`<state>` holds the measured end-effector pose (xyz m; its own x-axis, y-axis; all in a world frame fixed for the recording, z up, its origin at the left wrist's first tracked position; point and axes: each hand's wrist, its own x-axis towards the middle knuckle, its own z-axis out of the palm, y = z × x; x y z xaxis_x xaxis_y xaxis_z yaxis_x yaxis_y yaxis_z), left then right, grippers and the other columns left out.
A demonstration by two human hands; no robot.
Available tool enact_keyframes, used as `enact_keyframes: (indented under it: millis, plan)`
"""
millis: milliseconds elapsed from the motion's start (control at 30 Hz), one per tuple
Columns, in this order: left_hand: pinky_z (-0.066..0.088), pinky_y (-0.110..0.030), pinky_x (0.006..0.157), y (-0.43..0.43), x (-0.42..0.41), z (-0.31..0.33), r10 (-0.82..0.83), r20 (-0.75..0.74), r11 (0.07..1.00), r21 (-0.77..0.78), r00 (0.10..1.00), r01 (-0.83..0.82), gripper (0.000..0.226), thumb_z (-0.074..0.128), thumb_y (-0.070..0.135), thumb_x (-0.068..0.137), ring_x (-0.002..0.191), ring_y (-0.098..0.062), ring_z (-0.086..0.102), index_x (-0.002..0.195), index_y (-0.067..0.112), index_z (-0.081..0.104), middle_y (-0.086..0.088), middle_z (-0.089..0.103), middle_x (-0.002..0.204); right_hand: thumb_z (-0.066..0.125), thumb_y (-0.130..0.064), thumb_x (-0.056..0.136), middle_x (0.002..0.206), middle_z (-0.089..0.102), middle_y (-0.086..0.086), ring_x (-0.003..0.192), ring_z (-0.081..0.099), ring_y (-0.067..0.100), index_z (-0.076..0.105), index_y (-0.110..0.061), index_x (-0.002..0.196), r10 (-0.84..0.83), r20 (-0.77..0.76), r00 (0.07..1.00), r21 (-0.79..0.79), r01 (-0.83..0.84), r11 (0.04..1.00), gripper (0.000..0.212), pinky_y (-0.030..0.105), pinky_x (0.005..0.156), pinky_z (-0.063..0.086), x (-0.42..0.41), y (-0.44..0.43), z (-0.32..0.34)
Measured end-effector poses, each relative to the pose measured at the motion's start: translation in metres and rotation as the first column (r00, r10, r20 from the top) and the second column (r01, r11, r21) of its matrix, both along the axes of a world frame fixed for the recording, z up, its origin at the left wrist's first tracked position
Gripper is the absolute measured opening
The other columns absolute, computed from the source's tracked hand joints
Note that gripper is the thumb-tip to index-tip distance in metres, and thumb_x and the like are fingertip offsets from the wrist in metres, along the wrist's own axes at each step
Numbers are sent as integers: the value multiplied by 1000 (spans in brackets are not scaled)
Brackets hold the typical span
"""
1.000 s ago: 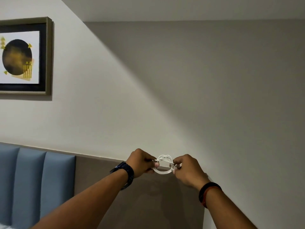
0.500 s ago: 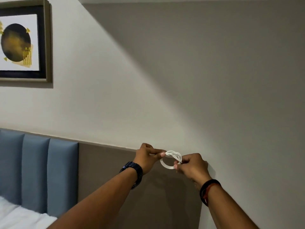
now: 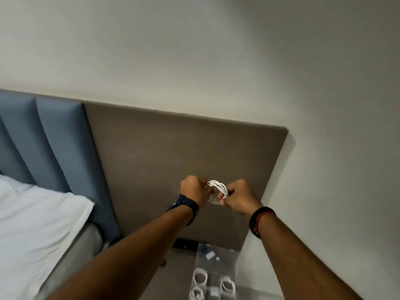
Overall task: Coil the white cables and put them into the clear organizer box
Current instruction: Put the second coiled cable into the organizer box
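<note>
A white cable (image 3: 217,190) wound into a small coil hangs in the air between my two hands, in front of a brown panel. My left hand (image 3: 193,189) pinches the coil's left side. My right hand (image 3: 238,197) grips its right side, fingers closed over the wraps. Below, at the bottom edge, the clear organizer box (image 3: 218,255) stands on a bedside surface. Three coiled white cables (image 3: 200,278) lie in its compartments, along with small white pieces farther back.
A brown headboard panel (image 3: 173,152) rises behind my hands, with blue padded panels (image 3: 49,137) to its left. A bed with a white pillow (image 3: 32,217) fills the lower left. A pale wall (image 3: 324,169) runs along the right.
The camera has tilted down: the framed picture has left view, and the bed and the organizer box have come into view. Both hands still hold the coil, now tighter.
</note>
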<state>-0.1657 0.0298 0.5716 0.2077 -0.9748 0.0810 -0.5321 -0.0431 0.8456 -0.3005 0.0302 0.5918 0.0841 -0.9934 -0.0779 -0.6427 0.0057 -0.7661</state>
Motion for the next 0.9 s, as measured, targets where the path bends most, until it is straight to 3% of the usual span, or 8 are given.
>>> enact_keyframes:
  millis: [200, 333, 400, 533, 633, 733, 833, 900]
  plan:
    - [55, -33, 80, -18, 20, -127, -62, 87, 983, 176, 994, 46, 14, 68, 20, 81, 91, -25, 69, 92, 16, 76, -10, 76, 94, 72, 8, 71, 77, 71, 10, 80, 69, 24, 72, -11, 73, -9, 122, 993, 277, -25, 961, 18, 41, 80, 58, 4, -17, -124]
    - [47, -16, 72, -20, 22, -233, -133, 39, 945, 307, 990, 114, 15, 70, 20, 82, 91, -17, 68, 96, 17, 75, -4, 76, 97, 67, 15, 74, 92, 69, 19, 86, 69, 28, 60, -6, 83, -204, 284, 937, 463, 52, 885, 24, 42, 76, 59, -4, -16, -223]
    - [49, -17, 66, -22, 17, -293, -140, -51, 910, 386, 989, 148, 14, 69, 14, 82, 81, -14, 68, 94, 18, 75, -3, 75, 91, 67, 16, 76, 96, 68, 22, 85, 69, 29, 55, -4, 86, -314, 323, 893, 540, 98, 836, 25, 35, 69, 60, -10, -12, -284]
    - [54, -25, 61, -22, 3, -404, -157, -169, 883, 417, 973, 215, 31, 63, -4, 80, 69, -21, 65, 81, 26, 67, 1, 69, 76, 69, 14, 74, 86, 64, 23, 83, 66, 34, 55, -4, 77, -486, 283, 827, 557, 271, 785, 23, 45, 73, 59, -18, -5, -401]
    - [53, -34, 67, -29, -12, -474, -221, -113, 881, 404, 969, 248, 22, 62, 3, 82, 70, -24, 64, 97, 17, 69, -2, 66, 79, 70, 13, 72, 90, 66, 25, 88, 66, 40, 55, -12, 68, -593, 236, 770, 549, 397, 735, 30, 53, 76, 58, -25, -6, -477]
    - [50, -25, 67, -36, -24, -538, -216, -94, 876, 422, 972, 235, 22, 61, 3, 82, 61, -8, 61, 89, 21, 70, 3, 63, 68, 70, 14, 69, 90, 66, 25, 91, 66, 44, 55, -18, 61, -637, 200, 744, 522, 470, 712, 36, 58, 75, 57, -37, -12, -540]
    - [42, -1, 61, -43, -36, -583, -203, -73, 882, 419, 976, 215, 27, 67, 6, 80, 64, 3, 56, 89, 32, 69, 13, 63, 63, 73, 10, 69, 86, 66, 18, 87, 69, 39, 56, -20, 62, -638, 161, 753, 488, 501, 714, 35, 53, 73, 59, -47, -17, -586]
    - [39, 0, 61, -45, -38, -602, -233, -66, 880, 411, 970, 239, 24, 69, 9, 79, 66, 2, 56, 92, 30, 71, 10, 68, 69, 76, 5, 69, 86, 68, 15, 83, 70, 34, 59, -20, 67, -615, 124, 778, 454, 507, 733, 30, 48, 71, 60, -50, -16, -609]
